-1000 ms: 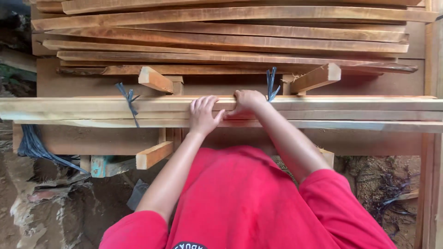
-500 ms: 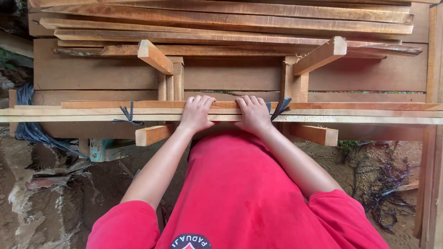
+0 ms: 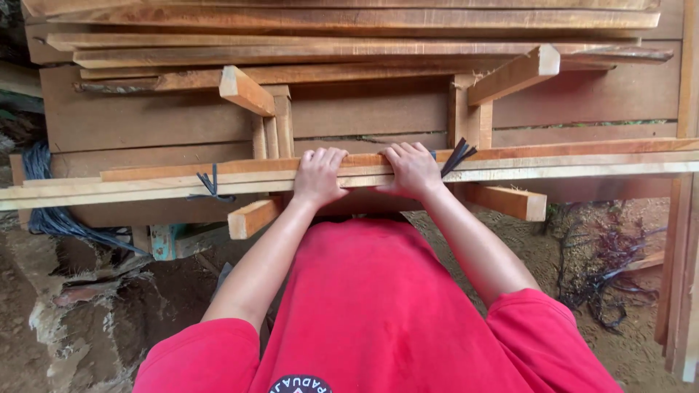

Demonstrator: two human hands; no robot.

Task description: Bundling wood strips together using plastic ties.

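- Left hand [image 3: 318, 177] and right hand [image 3: 412, 169] both clamp the long bundle of pale wooden slats [image 3: 582, 166], lying crosswise on the wooden rack arms [image 3: 507, 201].
- Black strap ties [image 3: 211, 185] bind the bundle.
- Stacked brown planks [image 3: 349, 44] fill the upper arms.

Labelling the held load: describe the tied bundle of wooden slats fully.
The bundle of wooden slats is several long, thin strips of pale to orange-brown sawn wood, stacked flat and running across the whole view, its right end slightly higher. Dark ties bind it in two places, one left of the hands, one right. The left hand and right hand grip its middle from above, fingers curled over the far edge. It lies across short wooden arms of a rack, in front of stacked planks.
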